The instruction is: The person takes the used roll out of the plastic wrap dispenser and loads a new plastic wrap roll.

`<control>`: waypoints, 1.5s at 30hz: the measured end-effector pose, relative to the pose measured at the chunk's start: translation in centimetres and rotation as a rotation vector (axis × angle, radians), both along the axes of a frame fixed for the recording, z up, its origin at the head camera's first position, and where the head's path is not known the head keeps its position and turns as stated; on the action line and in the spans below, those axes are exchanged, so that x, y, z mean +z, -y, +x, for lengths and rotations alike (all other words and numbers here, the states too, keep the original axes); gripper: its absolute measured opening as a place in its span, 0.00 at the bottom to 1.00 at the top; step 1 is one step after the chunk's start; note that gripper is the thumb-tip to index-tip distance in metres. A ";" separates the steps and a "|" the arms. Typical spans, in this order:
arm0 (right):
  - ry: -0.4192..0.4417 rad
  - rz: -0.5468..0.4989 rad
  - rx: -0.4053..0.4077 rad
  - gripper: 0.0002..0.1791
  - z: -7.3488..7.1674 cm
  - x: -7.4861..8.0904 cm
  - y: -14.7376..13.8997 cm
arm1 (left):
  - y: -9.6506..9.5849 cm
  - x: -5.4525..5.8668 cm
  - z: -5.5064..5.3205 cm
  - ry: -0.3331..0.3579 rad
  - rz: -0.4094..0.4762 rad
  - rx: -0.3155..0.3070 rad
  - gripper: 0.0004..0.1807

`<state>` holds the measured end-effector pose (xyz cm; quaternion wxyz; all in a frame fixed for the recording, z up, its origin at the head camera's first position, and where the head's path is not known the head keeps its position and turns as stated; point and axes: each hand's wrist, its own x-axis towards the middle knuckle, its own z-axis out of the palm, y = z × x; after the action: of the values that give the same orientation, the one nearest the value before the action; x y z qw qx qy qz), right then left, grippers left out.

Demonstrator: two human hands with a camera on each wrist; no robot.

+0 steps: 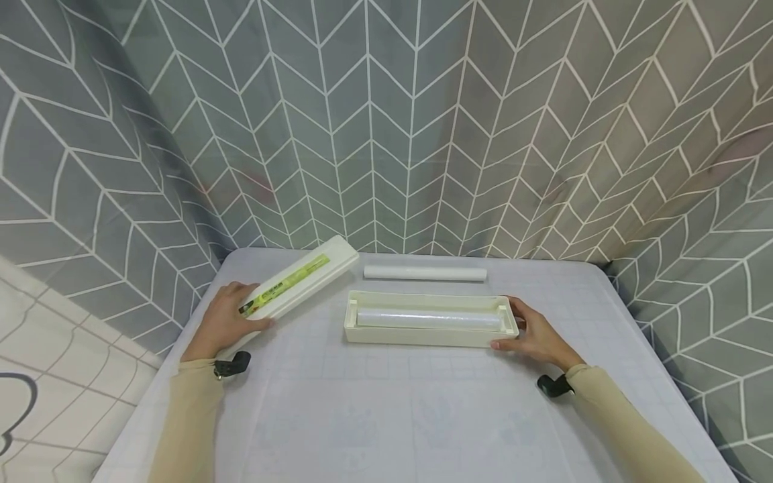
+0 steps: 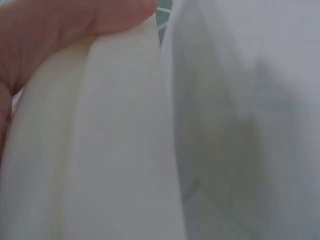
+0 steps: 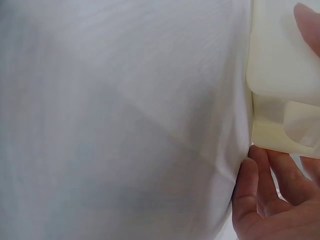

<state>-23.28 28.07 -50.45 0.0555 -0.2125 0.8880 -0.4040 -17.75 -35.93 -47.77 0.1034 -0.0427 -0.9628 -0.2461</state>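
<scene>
On the left of the head view, my left hand (image 1: 225, 320) grips the near end of a long white plastic lid (image 1: 329, 268) with a green label, slanted up and away to the right. The lid's pale side (image 2: 125, 130) fills much of the left wrist view, the thumb at its edge. My right hand (image 1: 540, 339) holds the right end of an open cream box (image 1: 417, 337), thumb on the front and fingers behind. Inside the box lies a roll of clear plastic film (image 1: 429, 319). The right wrist view shows the box's end (image 3: 280, 55) between thumb and fingers.
Behind the box a second white roll (image 1: 425, 274) lies lengthwise near the table's far edge. A pale cloth covers the table (image 1: 386, 416). Grey curtains (image 1: 392, 134) with white chevron lines hang around the back and sides.
</scene>
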 end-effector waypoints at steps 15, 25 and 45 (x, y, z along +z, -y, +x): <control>-0.004 -0.038 -0.001 0.55 -0.3 -0.3 0.0 | -4.7 4.0 0.5 -0.146 0.029 -0.098 0.50; 0.009 -0.059 -0.006 0.54 -0.2 -0.3 -0.1 | -9.9 6.8 -0.9 -0.134 0.064 -0.283 0.50; 0.038 -0.055 -0.024 0.56 -0.2 -0.1 0.2 | -17.8 5.9 -3.6 -0.062 0.008 -0.503 0.51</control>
<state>-23.44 27.88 -50.50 0.0618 -0.1953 0.8779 -0.4328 -21.33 -18.11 -41.86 0.0687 -0.2879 -0.9173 -0.2666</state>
